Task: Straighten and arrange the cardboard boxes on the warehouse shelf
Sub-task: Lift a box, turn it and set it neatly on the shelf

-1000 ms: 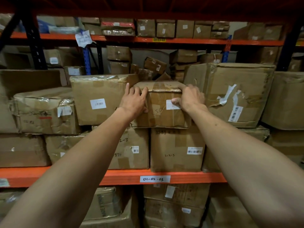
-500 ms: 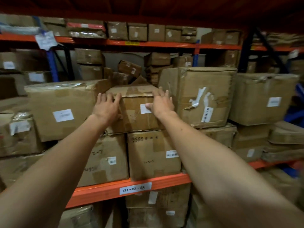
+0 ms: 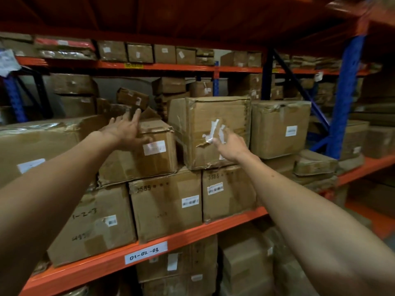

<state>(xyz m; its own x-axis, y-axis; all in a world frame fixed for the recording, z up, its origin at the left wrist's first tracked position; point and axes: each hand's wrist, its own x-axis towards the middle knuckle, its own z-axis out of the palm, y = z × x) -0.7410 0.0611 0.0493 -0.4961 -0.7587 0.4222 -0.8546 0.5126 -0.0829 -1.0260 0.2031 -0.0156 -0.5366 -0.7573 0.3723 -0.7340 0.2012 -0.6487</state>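
Note:
A small worn cardboard box [image 3: 154, 159] with a white label sits tilted on the upper layer of the orange shelf [image 3: 192, 233]. My left hand [image 3: 126, 133] lies over its top left corner, fingers spread. My right hand [image 3: 232, 145] is off that box, fingers loosely apart, in front of the larger box with torn white tape [image 3: 205, 124] to the right. It holds nothing. A long taped box [image 3: 38, 144] stands left of the small one.
Lower-layer boxes [image 3: 166, 208] marked 3585 carry the upper ones. Another labelled box [image 3: 280, 129] stands right, beside a blue upright [image 3: 346, 92]. Smaller tumbled boxes [image 3: 132, 98] lie behind. More boxes fill the shelves above and below.
My view has swung right. My right hand has left the small box and moved right, to the torn-tape box. My left hand slid up onto the small box's top.

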